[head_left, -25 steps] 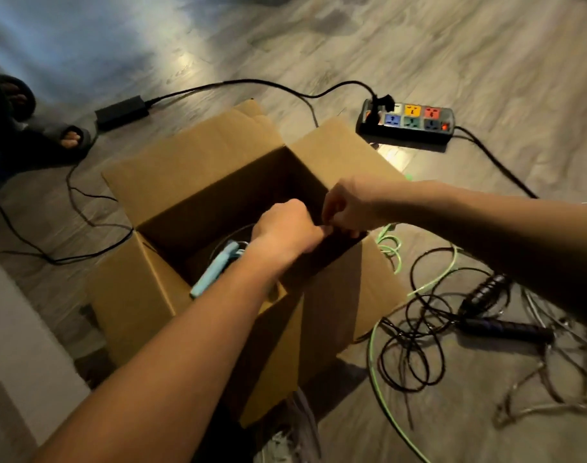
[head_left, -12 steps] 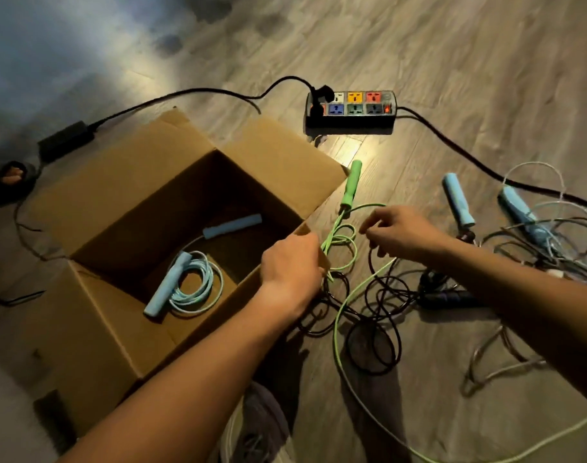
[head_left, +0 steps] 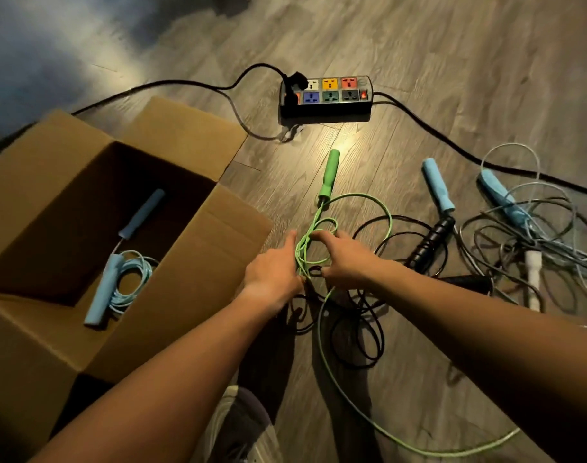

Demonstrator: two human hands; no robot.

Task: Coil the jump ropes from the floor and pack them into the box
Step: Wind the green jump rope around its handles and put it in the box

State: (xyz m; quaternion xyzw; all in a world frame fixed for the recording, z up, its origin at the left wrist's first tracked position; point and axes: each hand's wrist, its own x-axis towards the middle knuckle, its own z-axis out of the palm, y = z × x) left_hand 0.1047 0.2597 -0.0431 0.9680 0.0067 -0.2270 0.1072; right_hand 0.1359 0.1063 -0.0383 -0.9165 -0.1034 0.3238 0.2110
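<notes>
One blue rope [head_left: 128, 279] lies coiled in the box [head_left: 198, 262], at nine o'clock from the hands. The green rope [head_left: 330, 177], black rope [head_left: 430, 242] and pale ropes [head_left: 501, 195] are left on the floor [head_left: 419, 95]. The right hand [head_left: 345, 262] has its grip curled round the green loops, handle at twelve o'clock. The left hand [head_left: 272, 272] lies against them; whether it pinches, I cannot tell. Half a second ago the hands were apart.
</notes>
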